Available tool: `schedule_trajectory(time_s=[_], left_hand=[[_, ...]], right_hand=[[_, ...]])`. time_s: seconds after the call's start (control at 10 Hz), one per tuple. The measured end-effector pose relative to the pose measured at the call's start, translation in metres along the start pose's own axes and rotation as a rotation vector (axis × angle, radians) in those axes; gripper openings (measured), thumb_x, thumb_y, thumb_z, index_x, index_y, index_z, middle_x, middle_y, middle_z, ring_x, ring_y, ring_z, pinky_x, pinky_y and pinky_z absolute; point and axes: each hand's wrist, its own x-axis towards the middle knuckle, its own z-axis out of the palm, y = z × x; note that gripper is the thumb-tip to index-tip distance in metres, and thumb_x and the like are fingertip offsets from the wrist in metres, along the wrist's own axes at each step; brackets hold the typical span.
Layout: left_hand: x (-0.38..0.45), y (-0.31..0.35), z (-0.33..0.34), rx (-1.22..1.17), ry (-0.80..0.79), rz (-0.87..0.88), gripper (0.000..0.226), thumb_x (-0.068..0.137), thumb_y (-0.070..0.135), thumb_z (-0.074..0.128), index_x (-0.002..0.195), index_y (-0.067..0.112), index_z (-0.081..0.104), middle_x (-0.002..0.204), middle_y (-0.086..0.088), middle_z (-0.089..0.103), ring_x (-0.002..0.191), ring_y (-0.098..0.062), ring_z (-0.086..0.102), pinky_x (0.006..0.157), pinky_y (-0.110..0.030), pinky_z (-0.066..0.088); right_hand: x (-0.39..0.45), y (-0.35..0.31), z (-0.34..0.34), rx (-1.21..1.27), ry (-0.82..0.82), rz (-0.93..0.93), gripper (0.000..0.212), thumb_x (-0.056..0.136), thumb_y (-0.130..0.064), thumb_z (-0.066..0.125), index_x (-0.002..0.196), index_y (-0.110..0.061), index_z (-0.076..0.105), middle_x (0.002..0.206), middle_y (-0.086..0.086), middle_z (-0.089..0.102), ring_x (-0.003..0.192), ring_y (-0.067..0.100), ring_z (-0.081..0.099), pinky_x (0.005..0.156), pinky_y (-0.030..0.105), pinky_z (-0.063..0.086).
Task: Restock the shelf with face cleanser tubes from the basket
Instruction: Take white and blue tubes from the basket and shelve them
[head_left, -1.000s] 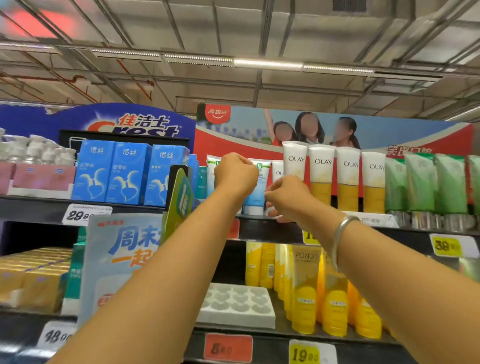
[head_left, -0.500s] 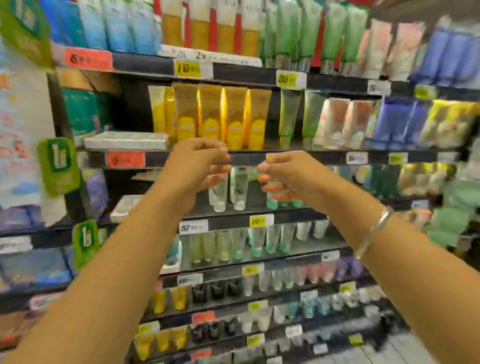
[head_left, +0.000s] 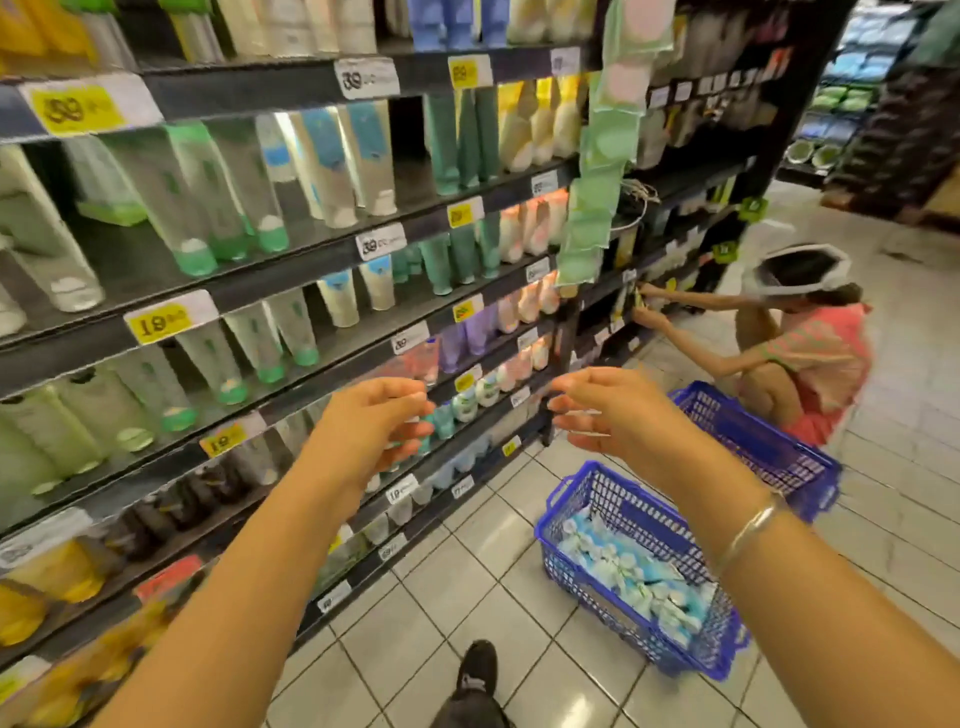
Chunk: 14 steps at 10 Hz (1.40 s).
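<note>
Dark shelving stacked with cleanser tubes runs along the left of a tiled aisle. On the floor at right sits a blue basket holding pale blue face cleanser tubes. Above it, the left hand and right hand hang half-curled and empty.
</note>
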Motion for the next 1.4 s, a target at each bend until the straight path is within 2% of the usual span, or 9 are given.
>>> schedule_trajectory(time_s=[0.3,0.6,0.7,0.8,0.9,1.0,1.2,1.3,1.4], left_hand=[[0.160,-0.087,0.135,0.047,-0.243,-0.317,0.011,0.088,0.008,0.058,0.084,0.017,0.062,0.065,0.006,0.067,0.050,-0.002,0.061,0.050,-0.017,0.046],[0.300,-0.195,0.227,0.082,-0.361,-0.689,0.017,0.092,0.000,0.048,0.079,0.008,0.056,0.049,0.003,0.065,0.039,-0.006,0.060,0.039,-0.013,0.045],[0.327,-0.245,0.255,0.141,-0.327,-0.757,0.013,0.090,0.001,0.051,0.085,0.009,0.059,0.055,0.003,0.067,0.044,-0.006,0.063,0.042,-0.013,0.047],[0.345,-0.301,0.283,0.218,-0.323,-0.805,0.014,0.087,-0.001,0.052,0.088,0.010,0.061,0.074,-0.004,0.066,0.057,-0.010,0.065,0.048,-0.017,0.049],[0.363,-0.367,0.306,0.292,-0.293,-0.850,0.008,0.087,0.003,0.057,0.085,0.010,0.060,0.078,-0.007,0.062,0.068,-0.017,0.059,0.056,-0.022,0.046],[0.382,-0.446,0.322,0.328,-0.246,-0.845,0.018,0.089,-0.001,0.052,0.077,0.011,0.057,0.073,-0.006,0.058,0.062,-0.016,0.054,0.046,-0.015,0.046],[0.410,-0.590,0.335,0.460,-0.187,-0.828,0.012,0.089,-0.005,0.050,0.087,0.006,0.056,0.069,-0.008,0.054,0.061,-0.022,0.049,0.060,-0.027,0.039],[0.418,-0.643,0.333,0.597,-0.260,-0.747,0.015,0.089,-0.002,0.052,0.088,0.011,0.058,0.069,-0.003,0.056,0.064,-0.021,0.050,0.065,-0.025,0.039],[0.431,-0.685,0.338,0.770,-0.297,-0.675,0.019,0.088,0.002,0.053,0.098,0.013,0.064,0.078,0.001,0.060,0.073,-0.020,0.057,0.068,-0.026,0.047]], right_hand=[[0.108,0.104,-0.116,0.217,0.386,0.368,0.019,0.091,-0.012,0.054,0.073,-0.014,0.058,0.060,0.000,0.063,0.058,0.015,0.056,0.058,0.025,0.044],[0.195,0.211,-0.199,0.400,0.597,0.671,0.013,0.090,-0.002,0.050,0.083,-0.009,0.059,0.062,0.005,0.059,0.043,0.010,0.054,0.040,0.014,0.040],[0.225,0.253,-0.224,0.431,0.619,0.727,0.013,0.090,-0.003,0.050,0.083,-0.009,0.060,0.063,0.005,0.059,0.051,0.015,0.054,0.038,0.012,0.042],[0.262,0.313,-0.244,0.436,0.648,0.802,0.014,0.092,-0.002,0.049,0.083,-0.005,0.059,0.055,0.004,0.060,0.047,0.014,0.056,0.046,0.017,0.041],[0.304,0.385,-0.259,0.388,0.604,0.888,0.007,0.094,-0.004,0.048,0.093,-0.005,0.055,0.069,0.010,0.055,0.059,0.018,0.050,0.055,0.024,0.035],[0.344,0.467,-0.271,0.388,0.544,0.946,0.017,0.093,-0.003,0.048,0.078,-0.010,0.053,0.068,0.009,0.053,0.058,0.019,0.049,0.055,0.022,0.035],[0.392,0.611,-0.293,0.227,0.479,1.037,0.028,0.093,-0.001,0.047,0.068,-0.011,0.052,0.060,0.009,0.051,0.039,0.013,0.053,0.050,0.020,0.033],[0.405,0.664,-0.301,0.114,0.492,1.046,0.028,0.092,0.001,0.047,0.067,-0.012,0.050,0.051,0.006,0.054,0.028,0.004,0.049,0.033,0.011,0.034],[0.421,0.700,-0.304,-0.011,0.502,1.001,0.021,0.090,0.000,0.047,0.082,-0.019,0.050,0.073,0.005,0.061,0.062,0.015,0.060,0.065,0.027,0.056]])
